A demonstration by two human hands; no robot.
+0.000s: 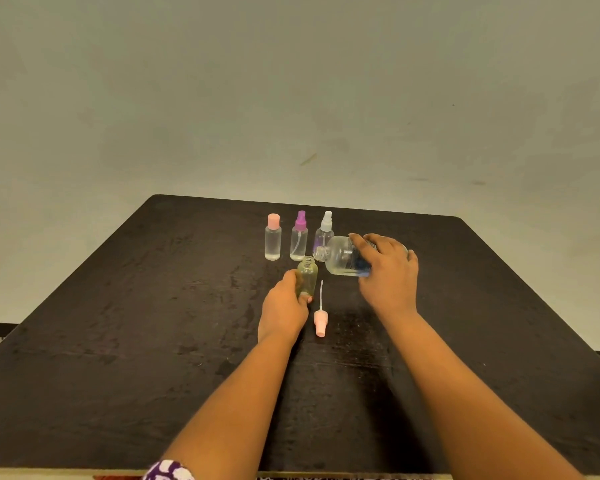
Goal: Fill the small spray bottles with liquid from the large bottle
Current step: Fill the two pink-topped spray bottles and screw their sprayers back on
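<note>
Just in front of the open bottle [307, 277], flat on the table [153, 306]: pink sprayer [321, 322], unscrewed, tube pointing away. Left hand [284, 306] wrapped round the upright open bottle's lower half. Just right of its neck: large bottle [343, 259], tipped sideways, uncapped mouth close by, clasped from above by the right hand [388, 271]. No stream visible. Behind the open bottle: row of three capped bottles [299, 235] holding clear liquid, apparently done. Apparently remaining: filling the fourth, refitting the sprayer.

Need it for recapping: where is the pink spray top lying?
In the head view, the pink spray top lies on the table, right of the left hand, near the open small bottle.
</note>
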